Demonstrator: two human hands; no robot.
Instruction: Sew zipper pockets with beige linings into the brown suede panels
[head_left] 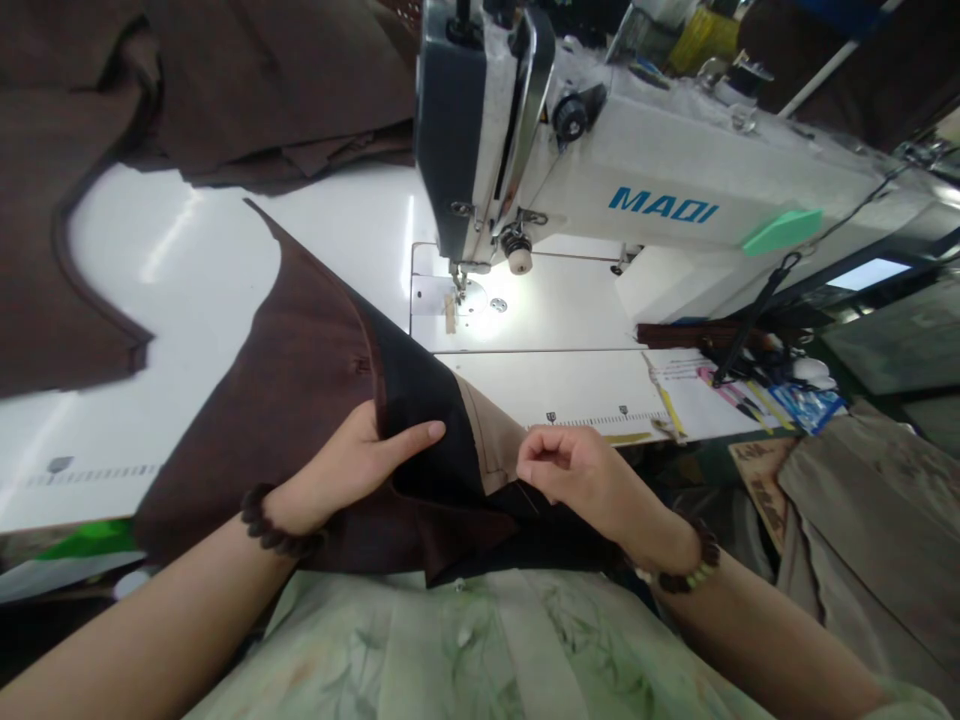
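A dark brown fabric piece (300,350) lies partly on the sewing table and hangs toward my lap. Its edge is folded over, showing a black underside (420,400). My left hand (360,455) grips this fold, thumb on top of the black side and the other fingers hidden beneath the cloth. On the black side is a beige fabric patch (487,435) with a stitched line along its edges. My right hand (566,465) is closed in a pinch at the patch's right edge. A thin thread seems to trail just below those fingertips.
A white sewing machine (660,170) stands beyond the cloth, its presser foot (460,290) apart from it. More brown fabric (262,80) covers the table's far left. Pink-handled snips (727,390) lie on paper at right, near a grey-brown cloth pile (885,530).
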